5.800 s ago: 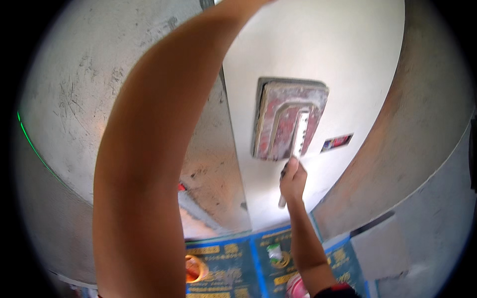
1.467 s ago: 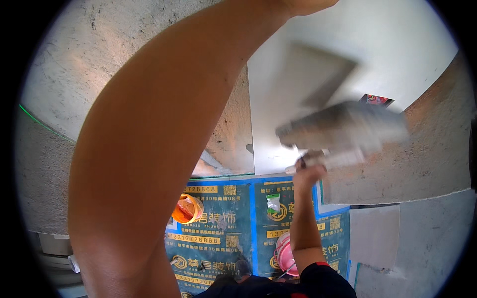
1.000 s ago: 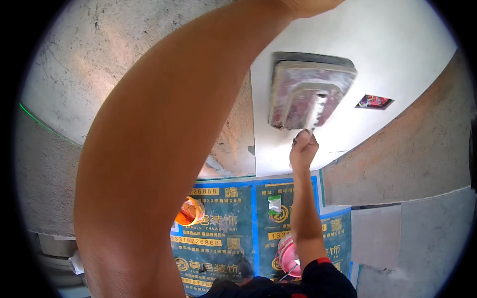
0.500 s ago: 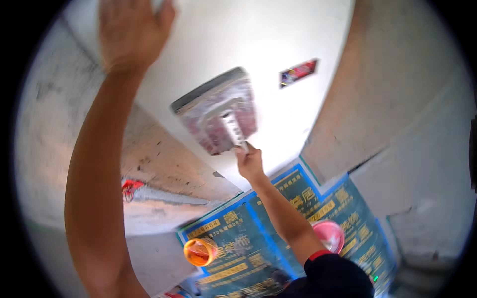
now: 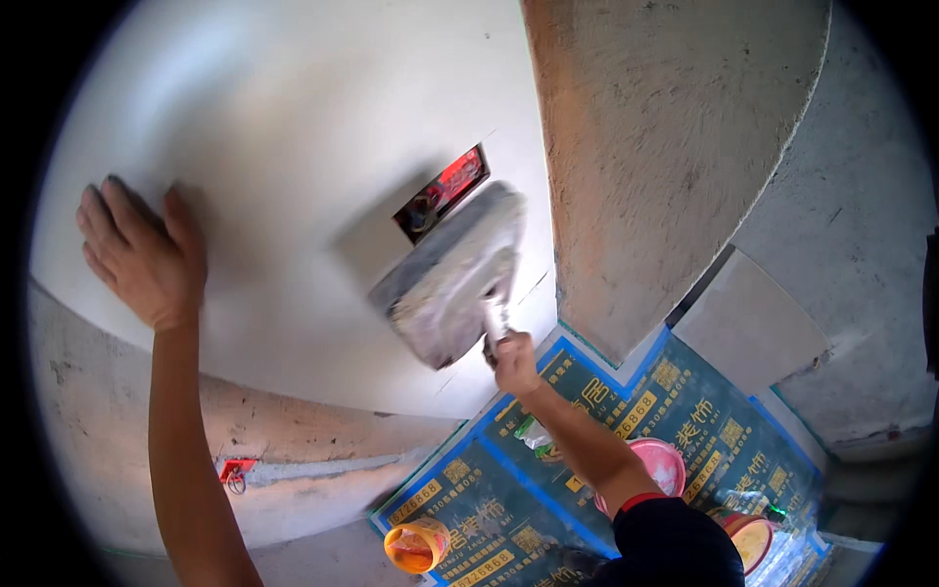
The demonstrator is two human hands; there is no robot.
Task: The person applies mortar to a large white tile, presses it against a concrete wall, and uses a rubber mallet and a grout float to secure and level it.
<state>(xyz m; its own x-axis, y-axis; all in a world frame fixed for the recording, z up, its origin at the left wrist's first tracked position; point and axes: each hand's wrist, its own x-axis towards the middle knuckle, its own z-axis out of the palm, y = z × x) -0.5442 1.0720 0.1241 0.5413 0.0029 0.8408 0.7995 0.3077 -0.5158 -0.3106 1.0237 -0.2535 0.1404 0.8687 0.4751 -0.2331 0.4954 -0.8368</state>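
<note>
My left hand [image 5: 147, 256] rests against the smooth white wall [image 5: 303, 127] at the left, its fingers spread and nothing in it. My right hand [image 5: 515, 364] is closed round the handle of a wide trowel [image 5: 455, 284] with a putty-crusted body and a grey leading edge. The trowel is slightly blurred and lies over the wall at a slant; whether its edge presses on the surface I cannot tell. Just beyond that edge, a rectangular electrical box opening [image 5: 445, 191] with a red inside is set into the wall.
Below, green printed floor sheeting [image 5: 509, 509] is joined with blue tape. An orange bucket [image 5: 416, 545], a pink bucket [image 5: 660, 465] and a yellowish bucket [image 5: 748, 543] stand there. A rough brown wall [image 5: 655, 127] rises at the right. A red socket box [image 5: 236, 473] sits at lower left.
My left hand has come lower and to the left on the wall. The trowel in my right hand is now lower, beside the box opening. The whole view has shifted too.
</note>
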